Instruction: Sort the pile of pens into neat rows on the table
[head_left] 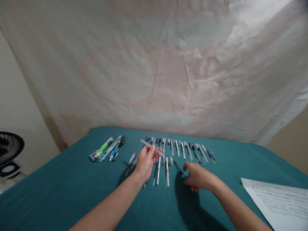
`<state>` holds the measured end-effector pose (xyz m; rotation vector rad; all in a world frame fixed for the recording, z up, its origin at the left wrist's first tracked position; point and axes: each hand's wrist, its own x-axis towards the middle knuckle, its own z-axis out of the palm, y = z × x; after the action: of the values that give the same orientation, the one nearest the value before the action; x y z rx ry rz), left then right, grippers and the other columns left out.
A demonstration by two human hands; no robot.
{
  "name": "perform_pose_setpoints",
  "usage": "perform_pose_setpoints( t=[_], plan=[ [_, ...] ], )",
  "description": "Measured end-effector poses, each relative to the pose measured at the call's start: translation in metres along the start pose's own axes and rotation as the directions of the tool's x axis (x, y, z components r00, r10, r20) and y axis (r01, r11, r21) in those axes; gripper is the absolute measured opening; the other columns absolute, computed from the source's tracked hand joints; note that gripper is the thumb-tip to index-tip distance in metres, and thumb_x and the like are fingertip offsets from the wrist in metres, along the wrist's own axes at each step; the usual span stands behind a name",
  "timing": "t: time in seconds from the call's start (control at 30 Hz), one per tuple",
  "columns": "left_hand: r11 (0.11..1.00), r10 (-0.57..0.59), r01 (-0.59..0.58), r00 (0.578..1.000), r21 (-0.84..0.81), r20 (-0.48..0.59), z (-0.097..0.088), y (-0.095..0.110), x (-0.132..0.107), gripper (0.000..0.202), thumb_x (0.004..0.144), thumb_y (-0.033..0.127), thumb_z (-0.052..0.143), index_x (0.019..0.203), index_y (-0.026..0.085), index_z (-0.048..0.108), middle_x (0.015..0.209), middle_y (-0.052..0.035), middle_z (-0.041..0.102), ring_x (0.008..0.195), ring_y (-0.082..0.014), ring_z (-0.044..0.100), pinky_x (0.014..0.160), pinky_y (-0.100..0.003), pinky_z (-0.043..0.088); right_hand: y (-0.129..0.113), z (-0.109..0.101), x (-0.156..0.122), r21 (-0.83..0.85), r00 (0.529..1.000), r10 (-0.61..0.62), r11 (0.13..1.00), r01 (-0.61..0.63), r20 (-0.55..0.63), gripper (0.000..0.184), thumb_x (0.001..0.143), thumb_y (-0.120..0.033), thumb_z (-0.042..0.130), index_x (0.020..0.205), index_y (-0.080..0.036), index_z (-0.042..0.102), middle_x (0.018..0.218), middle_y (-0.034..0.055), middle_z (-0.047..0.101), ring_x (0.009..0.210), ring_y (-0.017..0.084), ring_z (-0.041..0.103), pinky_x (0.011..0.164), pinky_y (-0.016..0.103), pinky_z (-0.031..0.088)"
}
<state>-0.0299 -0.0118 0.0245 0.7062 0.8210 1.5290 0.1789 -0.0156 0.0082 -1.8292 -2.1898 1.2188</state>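
Note:
My left hand (144, 163) is closed on a translucent pen barrel (147, 144), held tilted above the rows of pens. To its right, my right hand (198, 176) is low over the cloth, thumb and forefinger curved with a gap between them. A thin dark pen refill (177, 166) lies slanted, its near end between those fingertips; contact is not clear. Two white pens, one at the left (158, 171) and one at the right (167, 172), lie between my hands. Several clear and dark pens (132, 163) are partly hidden by my left hand.
Behind my hands runs a long row of clear, white and black pens (190, 151). A pile of green, blue and black pens (106, 149) lies at the left. A written paper sheet (276, 199) rests on the green tablecloth (79, 192) at right. A fan (11, 147) stands far left.

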Motion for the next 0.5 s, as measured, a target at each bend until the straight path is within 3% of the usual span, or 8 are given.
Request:
perform_pose_setpoints(
  t=[0.1,0.2,0.37,0.5],
  plan=[
    [1.0,-0.026,0.025,0.999,0.014,0.03,0.002,-0.001,-0.003,0.013,0.077,0.024,0.056,0.081,0.015,0.048,0.081,-0.0054,0.061,0.078,-0.0135,0.06,0.075,-0.03,0.048,-0.009,0.012,0.001,0.082,0.999,-0.012,0.997,0.01,0.03,0.055,0.064,-0.007,0.052,0.114,-0.013,0.031,0.049,-0.0008,0.058,0.039,0.016,0.057,0.031,0.019,0.041],
    [0.999,-0.042,0.041,0.997,0.027,0.072,0.002,-0.004,-0.005,0.015,0.077,0.027,0.056,0.082,0.015,0.048,0.08,-0.0053,0.061,0.079,-0.0138,0.06,0.077,-0.03,0.048,-0.017,0.022,0.002,0.14,0.998,-0.036,0.99,0.029,0.047,0.055,0.065,-0.009,0.053,0.114,-0.013,0.028,0.049,-0.0011,0.058,0.038,0.015,0.056,0.03,0.018,0.041],
    [0.994,-0.093,0.086,0.988,0.065,0.122,0.001,-0.007,-0.006,0.019,0.076,0.031,0.056,0.083,0.014,0.05,0.082,-0.0058,0.06,0.08,-0.0149,0.06,0.076,-0.031,0.048,-0.019,0.026,0.002,0.205,0.992,-0.122,0.972,0.112,0.038,0.043,0.068,-0.015,0.054,0.106,-0.015,0.034,0.053,-0.0013,0.058,0.038,0.012,0.055,0.033,0.018,0.043],
    [0.976,-0.171,0.145,0.972,0.16,0.163,0.002,-0.008,-0.009,0.023,0.075,0.033,0.056,0.086,0.014,0.053,0.08,-0.0065,0.06,0.078,-0.0151,0.059,0.071,-0.029,0.048,-0.018,0.017,0.003,0.193,0.982,-0.189,0.962,0.191,-0.028,0.023,0.072,-0.021,0.052,0.092,-0.015,0.045,0.058,0.0002,0.059,0.042,0.01,0.055,0.038,0.018,0.043]
  ],
)
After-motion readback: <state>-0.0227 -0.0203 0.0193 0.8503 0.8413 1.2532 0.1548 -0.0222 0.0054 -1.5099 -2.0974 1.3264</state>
